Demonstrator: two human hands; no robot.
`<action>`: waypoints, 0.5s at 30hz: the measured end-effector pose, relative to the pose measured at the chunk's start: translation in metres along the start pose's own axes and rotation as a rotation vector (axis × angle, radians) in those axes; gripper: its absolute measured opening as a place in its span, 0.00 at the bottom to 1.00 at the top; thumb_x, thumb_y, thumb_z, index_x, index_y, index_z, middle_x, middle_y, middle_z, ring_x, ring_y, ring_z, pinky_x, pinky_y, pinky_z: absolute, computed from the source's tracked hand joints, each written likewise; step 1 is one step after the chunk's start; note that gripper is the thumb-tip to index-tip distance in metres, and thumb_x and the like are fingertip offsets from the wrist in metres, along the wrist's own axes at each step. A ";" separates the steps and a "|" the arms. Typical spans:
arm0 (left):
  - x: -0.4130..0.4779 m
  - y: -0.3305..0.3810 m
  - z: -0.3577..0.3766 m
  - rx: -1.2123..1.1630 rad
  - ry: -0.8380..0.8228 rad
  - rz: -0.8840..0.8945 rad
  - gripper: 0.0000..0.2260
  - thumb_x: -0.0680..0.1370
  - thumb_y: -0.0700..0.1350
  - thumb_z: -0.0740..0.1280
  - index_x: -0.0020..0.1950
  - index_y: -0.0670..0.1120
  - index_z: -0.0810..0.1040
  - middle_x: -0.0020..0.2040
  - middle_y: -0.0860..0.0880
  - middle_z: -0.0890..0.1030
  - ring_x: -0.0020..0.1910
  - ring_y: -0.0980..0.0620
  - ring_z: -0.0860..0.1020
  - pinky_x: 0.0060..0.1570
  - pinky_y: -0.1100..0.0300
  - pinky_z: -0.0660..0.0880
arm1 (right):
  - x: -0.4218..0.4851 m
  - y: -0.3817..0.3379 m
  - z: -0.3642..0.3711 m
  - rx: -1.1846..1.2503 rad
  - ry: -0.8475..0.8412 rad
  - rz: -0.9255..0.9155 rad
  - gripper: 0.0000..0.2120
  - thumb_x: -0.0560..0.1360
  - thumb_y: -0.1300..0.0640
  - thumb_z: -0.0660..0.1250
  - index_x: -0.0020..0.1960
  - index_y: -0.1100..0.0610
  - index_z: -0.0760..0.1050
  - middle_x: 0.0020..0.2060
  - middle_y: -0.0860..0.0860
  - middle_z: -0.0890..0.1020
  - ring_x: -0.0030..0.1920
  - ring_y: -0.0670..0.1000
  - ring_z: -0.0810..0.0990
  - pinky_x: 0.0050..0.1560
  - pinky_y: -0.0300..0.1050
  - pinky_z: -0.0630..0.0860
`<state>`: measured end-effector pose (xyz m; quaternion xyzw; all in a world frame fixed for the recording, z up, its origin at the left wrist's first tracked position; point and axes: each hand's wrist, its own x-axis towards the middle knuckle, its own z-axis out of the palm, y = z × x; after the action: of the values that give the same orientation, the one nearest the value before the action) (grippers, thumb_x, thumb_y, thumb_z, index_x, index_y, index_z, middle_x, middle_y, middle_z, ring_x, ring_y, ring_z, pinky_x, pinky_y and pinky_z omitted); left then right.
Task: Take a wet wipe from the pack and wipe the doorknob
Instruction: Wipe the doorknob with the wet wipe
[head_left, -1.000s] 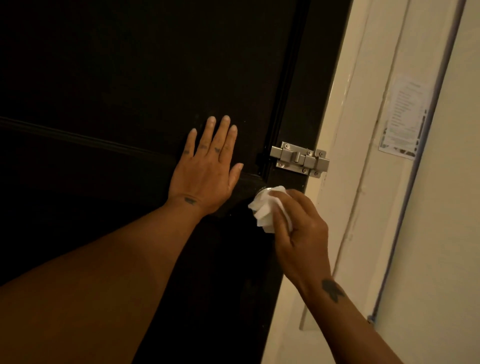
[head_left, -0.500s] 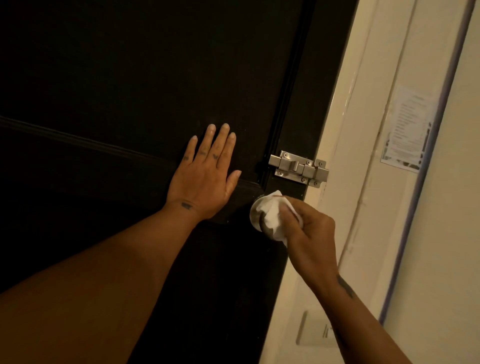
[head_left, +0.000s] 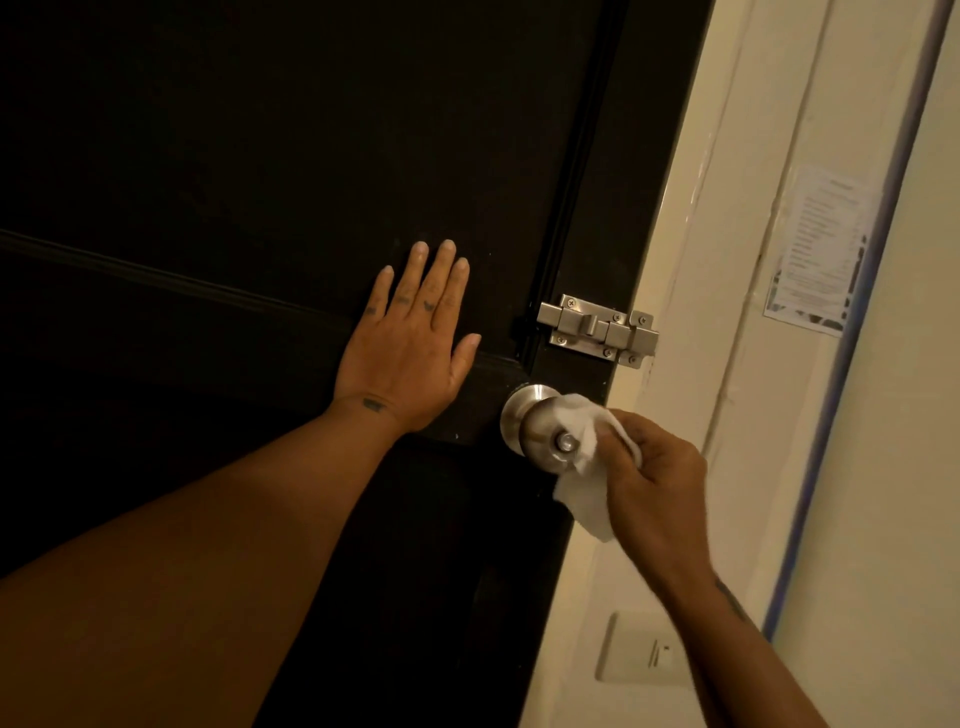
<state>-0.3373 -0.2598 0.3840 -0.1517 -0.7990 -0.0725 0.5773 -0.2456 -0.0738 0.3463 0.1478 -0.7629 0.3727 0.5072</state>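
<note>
Brushed-metal doorknob (head_left: 537, 427) is projecting from the dark door (head_left: 260, 156) toward the camera, its long axis running out from the door face, with the small lock button showing at the centre of its face. White wet wipe (head_left: 584, 467) is lying against the knob's right side and lower right, one corner draping over the top right of the knob and a loose flap hanging below. Right hand (head_left: 657, 483) is sitting just right of and slightly below the knob, its grip pinched closed on the wipe between thumb and fingers; it is the nearer hand by far. Knob's left half and face are showing bare, so any coming pass would, in my judgement, need to travel leftward and around the knob from the grip.

Left hand (head_left: 410, 353) is pressing flat on the door, fingers spread and holding nothing, up and to the left of the knob and apart from it. It is probably steadying the door, though the dim light is making contact hard to confirm.

Slide bolt (head_left: 597, 330) is sitting just above the knob, the closest obstruction to an upward sweep. Cream door frame (head_left: 691, 260) is running close behind the right hand. Wipe pack is not in view.
</note>
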 end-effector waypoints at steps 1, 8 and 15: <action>0.000 0.000 0.000 0.006 0.005 0.003 0.29 0.77 0.55 0.43 0.73 0.42 0.43 0.77 0.42 0.48 0.75 0.45 0.45 0.70 0.50 0.42 | 0.002 0.002 -0.007 -0.058 0.009 0.013 0.09 0.75 0.64 0.63 0.51 0.58 0.79 0.36 0.40 0.77 0.36 0.31 0.76 0.35 0.21 0.69; 0.000 0.000 0.002 0.017 0.011 0.006 0.29 0.76 0.56 0.43 0.73 0.41 0.46 0.76 0.41 0.52 0.75 0.43 0.48 0.70 0.48 0.45 | 0.015 0.000 -0.020 -0.221 0.069 -0.214 0.19 0.70 0.72 0.66 0.56 0.56 0.74 0.48 0.48 0.77 0.48 0.41 0.75 0.47 0.26 0.69; 0.000 -0.001 0.002 0.016 0.021 0.001 0.30 0.76 0.56 0.43 0.73 0.41 0.47 0.76 0.41 0.52 0.73 0.45 0.46 0.70 0.49 0.45 | -0.018 -0.001 0.008 0.165 -0.090 -0.192 0.14 0.75 0.55 0.57 0.60 0.50 0.71 0.55 0.40 0.76 0.57 0.33 0.72 0.54 0.25 0.67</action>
<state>-0.3395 -0.2597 0.3838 -0.1466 -0.7933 -0.0677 0.5871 -0.2429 -0.0831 0.3293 0.2780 -0.7341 0.3770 0.4916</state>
